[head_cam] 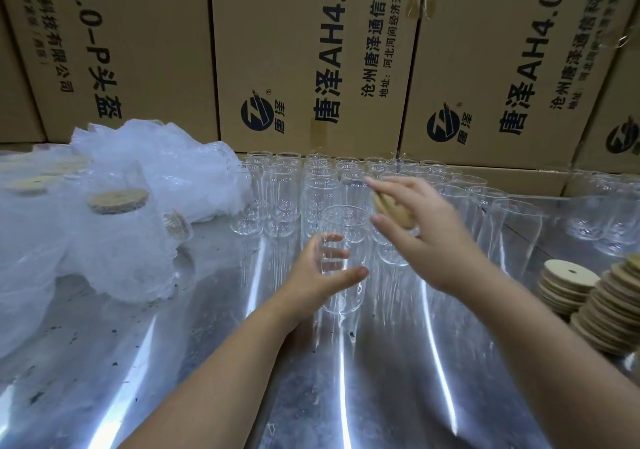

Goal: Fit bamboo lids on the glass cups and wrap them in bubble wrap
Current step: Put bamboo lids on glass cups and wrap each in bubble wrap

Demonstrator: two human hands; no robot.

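Clear glossy glass cups (343, 241), matt bamboo lids (568, 275), shiny metal table (381, 379)

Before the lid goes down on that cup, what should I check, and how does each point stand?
1. Left hand grip on the glass cup: fingers curled round it, ok.
2. Cup upright, mouth up: ok.
3. Bamboo lid in the right hand: pinched, ok.
4. Lid level over the cup's mouth: not ok, it is tilted and off to the right.
5. Rim free of chips: cannot tell.
6. Bubble wrap at hand on the left: ok.
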